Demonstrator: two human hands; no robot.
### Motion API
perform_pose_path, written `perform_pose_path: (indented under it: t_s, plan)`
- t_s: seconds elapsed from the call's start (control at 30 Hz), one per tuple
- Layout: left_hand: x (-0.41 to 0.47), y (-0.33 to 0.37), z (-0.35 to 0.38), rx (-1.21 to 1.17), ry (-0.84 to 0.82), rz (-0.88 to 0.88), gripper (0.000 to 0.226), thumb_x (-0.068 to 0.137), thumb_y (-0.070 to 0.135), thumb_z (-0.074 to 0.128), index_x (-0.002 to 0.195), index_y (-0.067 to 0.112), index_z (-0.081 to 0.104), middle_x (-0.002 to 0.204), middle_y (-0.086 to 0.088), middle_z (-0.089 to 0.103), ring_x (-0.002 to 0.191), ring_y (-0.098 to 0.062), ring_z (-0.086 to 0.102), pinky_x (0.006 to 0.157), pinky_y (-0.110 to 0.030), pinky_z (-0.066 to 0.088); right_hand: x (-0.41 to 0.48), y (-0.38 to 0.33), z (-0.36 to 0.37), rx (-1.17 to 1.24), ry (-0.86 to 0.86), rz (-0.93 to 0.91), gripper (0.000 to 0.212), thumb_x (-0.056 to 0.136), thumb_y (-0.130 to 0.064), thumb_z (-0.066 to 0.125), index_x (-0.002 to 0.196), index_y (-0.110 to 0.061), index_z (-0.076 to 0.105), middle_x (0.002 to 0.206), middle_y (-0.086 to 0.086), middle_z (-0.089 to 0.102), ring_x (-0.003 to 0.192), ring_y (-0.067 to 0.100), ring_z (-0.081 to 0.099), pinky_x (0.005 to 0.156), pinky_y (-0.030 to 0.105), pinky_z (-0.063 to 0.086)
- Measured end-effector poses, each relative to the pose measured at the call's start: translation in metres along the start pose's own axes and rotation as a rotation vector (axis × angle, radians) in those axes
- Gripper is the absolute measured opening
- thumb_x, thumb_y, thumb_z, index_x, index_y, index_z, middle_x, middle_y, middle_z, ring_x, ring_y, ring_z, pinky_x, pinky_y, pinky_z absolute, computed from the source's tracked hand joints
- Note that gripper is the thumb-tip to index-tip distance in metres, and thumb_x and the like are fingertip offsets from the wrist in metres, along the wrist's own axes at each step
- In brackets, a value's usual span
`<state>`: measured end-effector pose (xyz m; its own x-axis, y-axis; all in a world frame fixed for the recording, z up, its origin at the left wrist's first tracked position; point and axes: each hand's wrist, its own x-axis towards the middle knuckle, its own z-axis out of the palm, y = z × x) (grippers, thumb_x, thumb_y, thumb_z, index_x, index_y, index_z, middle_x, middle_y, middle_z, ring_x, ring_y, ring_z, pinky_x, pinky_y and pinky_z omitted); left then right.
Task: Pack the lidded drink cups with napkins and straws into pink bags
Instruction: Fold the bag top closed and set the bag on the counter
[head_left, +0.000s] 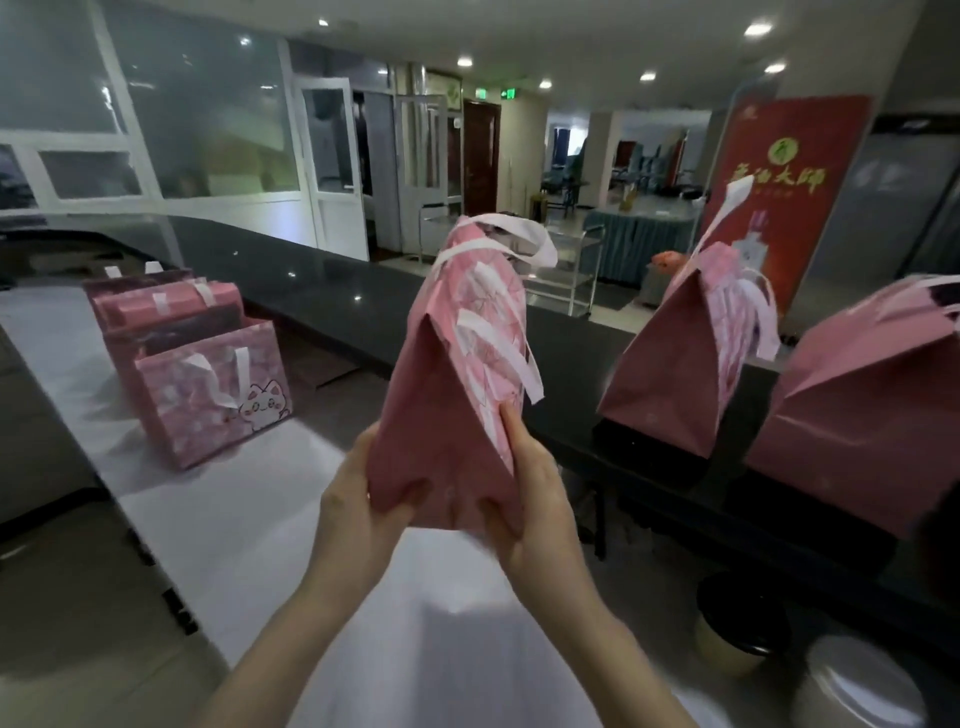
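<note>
A pink bag with white ribbon handles is held up in the air above the white work surface, its top pinched closed. My left hand grips its lower left corner and my right hand grips its lower right side, fingers pressed into the fabric. Its contents are hidden. Two more closed pink bags stand on the dark counter to the right. At the left, several open pink bags, the front one with a cat print, stand on the white surface.
A long dark raised counter runs across behind the white work surface. A dark-lidded cup and a grey lid sit at the lower right. A red banner stands beyond the counter.
</note>
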<state>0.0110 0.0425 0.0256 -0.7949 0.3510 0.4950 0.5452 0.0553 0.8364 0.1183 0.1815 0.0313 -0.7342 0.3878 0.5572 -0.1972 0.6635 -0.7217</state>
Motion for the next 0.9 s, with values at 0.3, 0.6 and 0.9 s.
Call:
perform_pose_path:
  t_s: [0.3,0.6,0.9]
  plan:
    - [0.151,-0.054,0.062,-0.246,-0.365,0.094,0.071,0.076,0.004,0.075,0.119,0.054,0.050,0.106,0.017,0.069,0.100,-0.003,0.065,0.077,-0.011,0.049,0.101,0.057,0.020,-0.140,0.295,0.210,0.090,0.083,-0.014,0.063,0.143,-0.058,0.013,0.127,-0.005,0.045,0.116,0.009,0.048,0.097,0.026,0.047]
    - [0.209,-0.100,0.123,-0.233,-0.586,0.149,0.078,0.084,0.000,0.059,0.136,0.052,0.032,0.124,0.023,0.055,0.117,0.002,0.053,0.093,-0.018,0.047,0.137,0.117,0.011,-0.240,0.377,0.396,0.093,0.084,-0.003,0.061,0.144,-0.056,0.014,0.132,-0.014,0.037,0.109,-0.014,0.040,0.080,-0.007,0.031]
    - [0.242,-0.121,0.165,-0.200,-0.595,0.157,0.073,0.084,-0.008,0.044,0.144,0.030,0.028,0.132,0.009,0.051,0.122,0.001,0.048,0.103,-0.028,0.043,0.177,0.163,0.010,-0.383,0.451,0.432,0.089,0.084,0.003,0.053,0.150,-0.042,0.014,0.144,-0.008,0.034,0.116,-0.021,0.021,0.086,-0.012,0.017]
